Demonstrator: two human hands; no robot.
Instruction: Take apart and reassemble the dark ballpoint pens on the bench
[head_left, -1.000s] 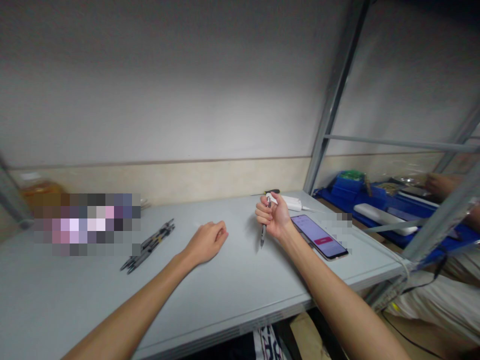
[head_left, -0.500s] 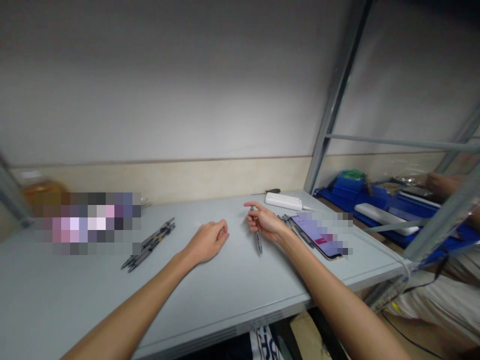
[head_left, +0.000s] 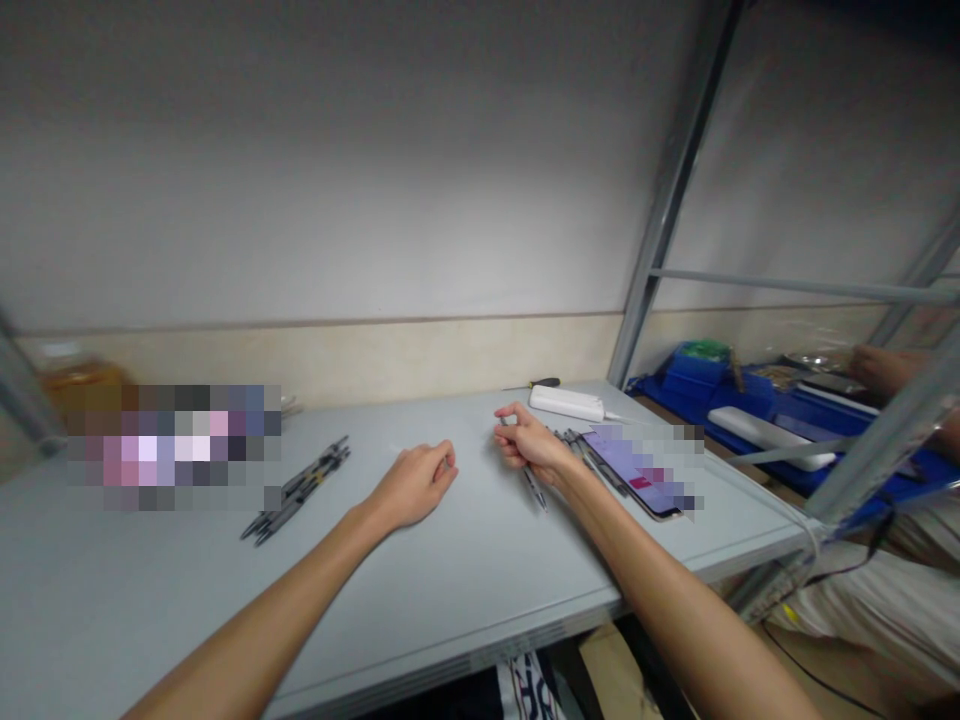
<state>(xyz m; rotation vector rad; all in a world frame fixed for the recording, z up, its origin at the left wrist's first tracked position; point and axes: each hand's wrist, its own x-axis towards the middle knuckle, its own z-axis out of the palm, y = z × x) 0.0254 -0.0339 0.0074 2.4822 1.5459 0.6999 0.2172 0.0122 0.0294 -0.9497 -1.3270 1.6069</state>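
Observation:
Between the fingers of my right hand point(head_left: 529, 443) is a slim grey pen point(head_left: 535, 490), its tip slanting down toward the table and to the right. My left hand point(head_left: 415, 483) rests on the tabletop, fingers curled closed; a small greyish bit shows at its fingertips, too small to name. Left of it lies a bundle of several grey and black pens point(head_left: 300, 490). More pens point(head_left: 600, 465) lie just right of my right hand, beside a phone point(head_left: 637, 475) with a lit screen, partly blurred out.
Behind my right hand are a white oblong device point(head_left: 566, 403) with a cable and a screwdriver point(head_left: 545, 383). A pixelated patch hides things at the left, by an amber container point(head_left: 86, 385). Past the metal post point(head_left: 679, 200), another person's hand point(head_left: 889, 365) is over a blue-covered table point(head_left: 780, 435).
The pen in my right hand has swung, its lower tip moving right toward the wrist. My right index finger has curled in closer to the thumb. My left hand has stayed put.

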